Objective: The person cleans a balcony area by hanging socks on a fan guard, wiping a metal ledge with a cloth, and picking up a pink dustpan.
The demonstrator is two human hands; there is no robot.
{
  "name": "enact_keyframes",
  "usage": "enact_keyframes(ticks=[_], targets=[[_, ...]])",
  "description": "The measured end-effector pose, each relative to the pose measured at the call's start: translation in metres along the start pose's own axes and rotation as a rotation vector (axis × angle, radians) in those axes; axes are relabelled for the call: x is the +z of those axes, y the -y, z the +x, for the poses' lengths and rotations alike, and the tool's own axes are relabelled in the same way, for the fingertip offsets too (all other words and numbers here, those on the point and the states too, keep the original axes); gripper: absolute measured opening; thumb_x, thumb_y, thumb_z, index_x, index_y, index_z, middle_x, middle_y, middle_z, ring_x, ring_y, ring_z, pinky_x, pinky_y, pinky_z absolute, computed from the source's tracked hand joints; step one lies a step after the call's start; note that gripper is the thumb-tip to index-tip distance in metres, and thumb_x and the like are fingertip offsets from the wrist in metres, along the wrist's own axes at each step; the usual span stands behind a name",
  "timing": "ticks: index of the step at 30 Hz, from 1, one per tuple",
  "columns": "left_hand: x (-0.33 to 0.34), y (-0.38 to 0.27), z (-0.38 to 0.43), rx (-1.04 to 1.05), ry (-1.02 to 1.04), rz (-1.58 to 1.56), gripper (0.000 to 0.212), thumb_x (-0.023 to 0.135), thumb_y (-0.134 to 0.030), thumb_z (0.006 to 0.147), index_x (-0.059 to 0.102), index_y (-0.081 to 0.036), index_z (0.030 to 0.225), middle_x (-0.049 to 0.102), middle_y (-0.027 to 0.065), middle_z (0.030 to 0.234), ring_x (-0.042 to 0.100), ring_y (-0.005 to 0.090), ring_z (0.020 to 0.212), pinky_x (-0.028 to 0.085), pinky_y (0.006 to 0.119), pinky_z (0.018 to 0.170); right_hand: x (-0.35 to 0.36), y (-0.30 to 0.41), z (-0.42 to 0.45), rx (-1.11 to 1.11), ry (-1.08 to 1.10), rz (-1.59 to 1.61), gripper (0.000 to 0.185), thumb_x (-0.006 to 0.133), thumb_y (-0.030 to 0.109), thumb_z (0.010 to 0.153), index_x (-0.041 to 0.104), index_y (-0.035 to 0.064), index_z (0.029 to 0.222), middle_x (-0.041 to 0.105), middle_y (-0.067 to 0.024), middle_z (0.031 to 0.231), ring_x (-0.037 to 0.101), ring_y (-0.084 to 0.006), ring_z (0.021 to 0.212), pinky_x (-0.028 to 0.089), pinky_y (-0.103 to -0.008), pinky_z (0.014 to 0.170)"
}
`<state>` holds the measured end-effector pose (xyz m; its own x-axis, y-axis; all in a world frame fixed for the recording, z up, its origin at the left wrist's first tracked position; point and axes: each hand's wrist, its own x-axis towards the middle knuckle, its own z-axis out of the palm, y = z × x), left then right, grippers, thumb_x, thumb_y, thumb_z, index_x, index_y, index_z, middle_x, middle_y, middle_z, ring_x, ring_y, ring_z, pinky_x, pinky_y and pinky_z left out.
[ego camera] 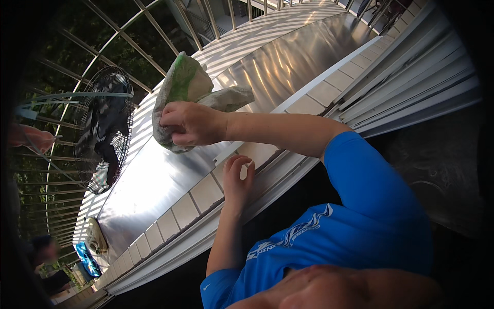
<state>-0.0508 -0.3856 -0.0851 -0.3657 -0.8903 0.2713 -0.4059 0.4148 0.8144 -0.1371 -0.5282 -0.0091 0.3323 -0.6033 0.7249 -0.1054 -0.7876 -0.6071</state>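
My right hand (193, 123) is closed on a crumpled grey and green cloth (183, 83), over the shiny metal sheet of the ledge. One part of the cloth stands up above the hand, and another fold reaches to the right behind it. My left hand (237, 177) is below and to the right, above the tiled edge (208, 193). Its fingers are curved, with a gap between thumb and fingers, and nothing shows in it.
Metal railing bars (112, 27) line the ledge's far side. A round wire rack with dark items (104, 127) hangs at left. A folded cloth (96, 235) and a blue shiny packet (88, 258) lie at lower left, near another person (44, 251). White window tracks (409, 73) run alongside.
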Motion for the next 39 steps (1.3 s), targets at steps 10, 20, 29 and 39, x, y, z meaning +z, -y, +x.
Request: enact_keyframes(ticks=[10,20,29,39], targets=[[0.003,-0.002,-0.001,-0.113,0.12,-0.014,0.016,0.068,-0.001,0.076,0.06,-0.003,0.089,0.061,0.013,0.089,0.06,0.0295,0.082,0.049,0.036,0.071,-0.31,-0.264,-0.029,0.553,-0.866,-0.748,0.025,0.057,0.023,0.078,0.063,0.0014,0.09,0.062,-0.0166,0.081,0.062,-0.027,0.073,0.051,-0.0374,0.063],[0.003,-0.002,0.005,-0.126,0.192,0.009,0.019,0.07,-0.003,0.073,0.06,-0.004,0.089,0.062,0.0115,0.087,0.06,0.0294,0.081,0.048,0.037,0.071,-0.382,-0.292,-0.238,1.287,-2.077,-0.518,0.039,0.05,0.019,0.085,0.049,0.0042,0.12,0.056,-0.017,0.122,0.058,-0.0325,0.107,0.052,-0.0425,0.08],[0.008,-0.005,0.009,0.005,0.301,0.115,0.02,0.071,-0.004,0.072,0.059,-0.004,0.089,0.061,0.0098,0.085,0.061,0.0272,0.078,0.048,0.036,0.069,-0.23,-0.4,-0.15,1.291,-0.261,-0.741,0.037,0.054,0.015,0.083,0.058,0.0102,0.12,0.068,-0.017,0.087,0.066,-0.0313,0.077,0.053,-0.0395,0.067],[0.003,-0.003,0.008,0.027,0.322,0.125,0.019,0.07,-0.005,0.073,0.06,-0.004,0.089,0.061,0.0101,0.085,0.061,0.0266,0.078,0.049,0.036,0.068,0.028,-0.31,-0.097,0.51,0.71,-0.257,0.02,0.058,0.011,0.074,0.065,0.0061,0.091,0.065,-0.016,0.086,0.062,-0.0357,0.085,0.046,-0.0436,0.073]])
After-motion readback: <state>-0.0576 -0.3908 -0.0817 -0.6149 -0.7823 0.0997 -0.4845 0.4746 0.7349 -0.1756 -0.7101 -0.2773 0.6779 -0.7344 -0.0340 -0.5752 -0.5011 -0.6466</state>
